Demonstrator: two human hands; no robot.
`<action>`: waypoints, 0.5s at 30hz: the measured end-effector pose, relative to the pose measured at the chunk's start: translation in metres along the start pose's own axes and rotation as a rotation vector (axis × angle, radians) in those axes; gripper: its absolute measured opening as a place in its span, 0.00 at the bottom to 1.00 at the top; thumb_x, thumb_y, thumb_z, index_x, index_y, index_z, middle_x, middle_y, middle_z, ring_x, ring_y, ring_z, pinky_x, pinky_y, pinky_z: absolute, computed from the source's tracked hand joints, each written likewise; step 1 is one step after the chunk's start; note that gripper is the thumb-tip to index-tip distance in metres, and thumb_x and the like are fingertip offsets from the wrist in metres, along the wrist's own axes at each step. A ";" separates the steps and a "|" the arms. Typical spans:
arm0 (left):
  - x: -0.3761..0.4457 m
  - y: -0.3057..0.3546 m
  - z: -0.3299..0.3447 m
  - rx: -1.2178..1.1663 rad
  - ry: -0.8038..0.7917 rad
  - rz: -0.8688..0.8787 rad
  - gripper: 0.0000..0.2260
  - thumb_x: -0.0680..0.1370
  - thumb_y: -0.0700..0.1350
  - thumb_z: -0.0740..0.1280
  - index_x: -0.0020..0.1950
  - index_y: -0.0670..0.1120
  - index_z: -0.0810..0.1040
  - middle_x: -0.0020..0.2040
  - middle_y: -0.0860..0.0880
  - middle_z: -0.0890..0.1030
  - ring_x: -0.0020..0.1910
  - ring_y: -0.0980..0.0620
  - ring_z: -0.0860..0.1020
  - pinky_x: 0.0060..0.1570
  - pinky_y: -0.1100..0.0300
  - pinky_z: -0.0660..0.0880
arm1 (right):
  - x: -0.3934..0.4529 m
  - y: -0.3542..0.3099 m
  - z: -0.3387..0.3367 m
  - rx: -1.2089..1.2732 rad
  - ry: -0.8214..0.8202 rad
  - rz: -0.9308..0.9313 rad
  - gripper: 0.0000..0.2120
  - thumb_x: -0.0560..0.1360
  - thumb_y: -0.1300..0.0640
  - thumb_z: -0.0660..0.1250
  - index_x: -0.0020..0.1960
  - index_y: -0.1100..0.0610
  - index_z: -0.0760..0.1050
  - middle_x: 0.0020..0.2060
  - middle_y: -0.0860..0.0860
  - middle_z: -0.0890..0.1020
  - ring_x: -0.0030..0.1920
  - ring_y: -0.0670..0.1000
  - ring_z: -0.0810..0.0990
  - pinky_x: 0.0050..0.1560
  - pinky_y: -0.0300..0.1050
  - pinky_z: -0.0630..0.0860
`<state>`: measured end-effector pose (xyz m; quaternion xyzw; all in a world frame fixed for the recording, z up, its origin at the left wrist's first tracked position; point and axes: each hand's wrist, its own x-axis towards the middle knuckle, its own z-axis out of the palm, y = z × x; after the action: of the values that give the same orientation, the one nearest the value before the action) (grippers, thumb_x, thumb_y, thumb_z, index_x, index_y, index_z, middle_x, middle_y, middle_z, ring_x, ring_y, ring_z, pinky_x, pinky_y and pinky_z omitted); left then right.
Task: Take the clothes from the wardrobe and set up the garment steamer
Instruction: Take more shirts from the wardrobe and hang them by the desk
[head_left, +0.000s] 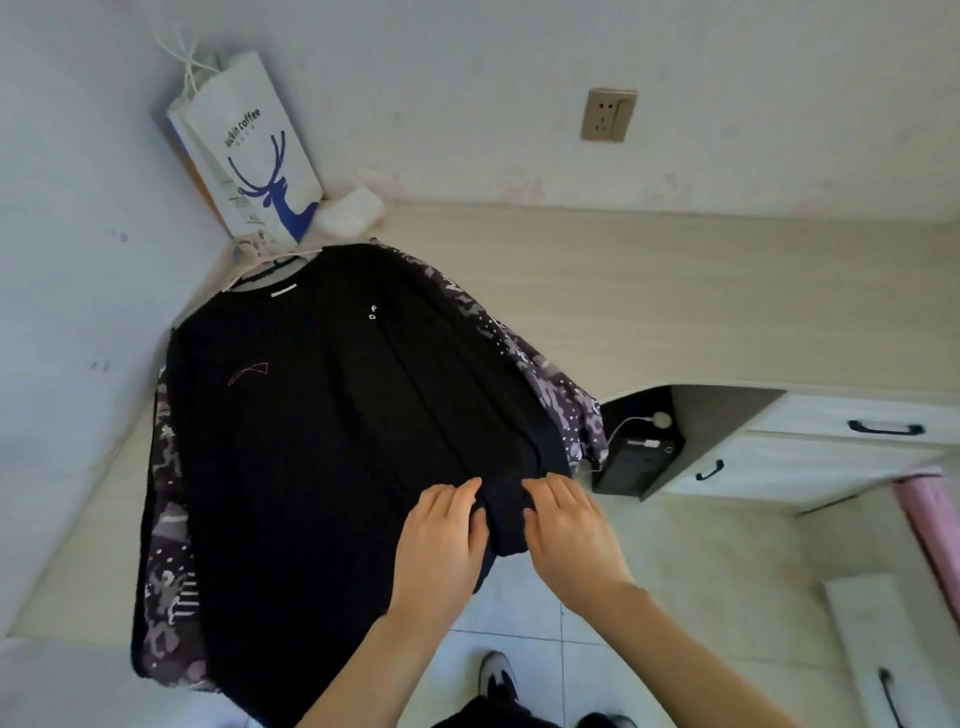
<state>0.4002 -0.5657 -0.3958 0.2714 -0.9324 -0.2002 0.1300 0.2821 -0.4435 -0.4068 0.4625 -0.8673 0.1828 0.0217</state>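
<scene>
Smoothing black sweatshirt on desk

Both yr hands sit at the lower edge of the black sweatshirt (322, 441), which lies flat on the light wood desk (675, 291), w/ a patterned garment (550, 384) under it. Left hand (441, 540) curls its fingers into a bunched fold of the fabric; right hand (569, 525) pinches the same fold from the other side. Hanger (260, 265) at the collar, near a Luckin Coffee paper bag (249, 150) in the corner. Wall socket (607, 114) above desk. Drawers (810, 447) to yr right
</scene>
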 end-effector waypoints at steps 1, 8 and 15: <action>-0.006 0.032 0.008 -0.017 -0.049 0.095 0.15 0.77 0.45 0.66 0.64 0.46 0.77 0.51 0.53 0.81 0.55 0.53 0.78 0.50 0.55 0.78 | -0.032 0.020 -0.013 -0.024 0.017 0.096 0.14 0.72 0.58 0.71 0.57 0.58 0.78 0.49 0.51 0.82 0.54 0.53 0.80 0.56 0.46 0.78; -0.023 0.106 0.039 -0.050 -0.168 0.337 0.14 0.76 0.43 0.70 0.61 0.44 0.78 0.46 0.52 0.81 0.50 0.51 0.78 0.45 0.55 0.78 | -0.116 0.063 -0.058 -0.075 0.087 0.350 0.11 0.72 0.59 0.68 0.54 0.59 0.78 0.46 0.51 0.81 0.47 0.54 0.81 0.46 0.45 0.79; -0.078 0.206 0.075 -0.139 -0.329 0.523 0.11 0.77 0.44 0.67 0.59 0.44 0.78 0.46 0.53 0.81 0.51 0.50 0.77 0.49 0.54 0.77 | -0.250 0.101 -0.102 -0.130 0.098 0.618 0.17 0.71 0.57 0.72 0.59 0.58 0.77 0.47 0.50 0.82 0.49 0.54 0.81 0.46 0.45 0.79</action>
<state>0.3443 -0.3401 -0.3814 -0.0233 -0.9632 -0.2645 0.0427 0.3292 -0.1598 -0.3938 0.1656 -0.9745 0.1469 0.0363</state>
